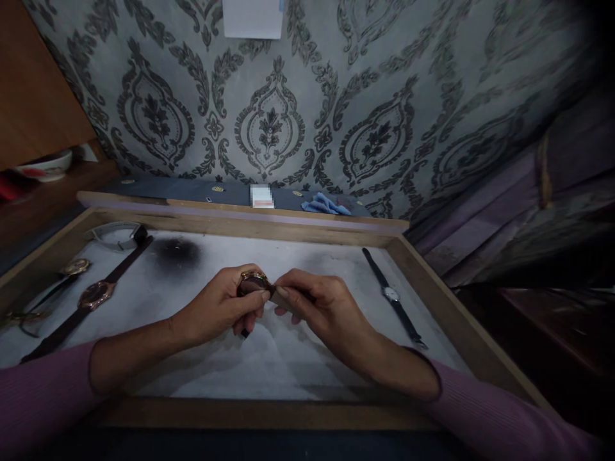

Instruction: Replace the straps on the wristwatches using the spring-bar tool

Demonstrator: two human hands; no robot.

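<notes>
Above the white floor of a shallow wooden tray, my left hand (234,301) is closed around a gold-rimmed wristwatch (252,282) with a dark face. My left thumb lies across the lower part of its dial. Pinched at the watch's right side, my right hand (319,301) has thumb and fingers together on what looks like its strap or the strap end by the case. The fingers hide most of the strap, though a small dark end (245,333) shows below my left hand.
A brown-strapped watch (95,295) lies at the tray's left, near other watches. At the right rests a slim black-strapped watch (391,294). The wooden tray rim (269,415) surrounds my work. Behind it sit a blue cloth (325,203) and a small white box (262,196).
</notes>
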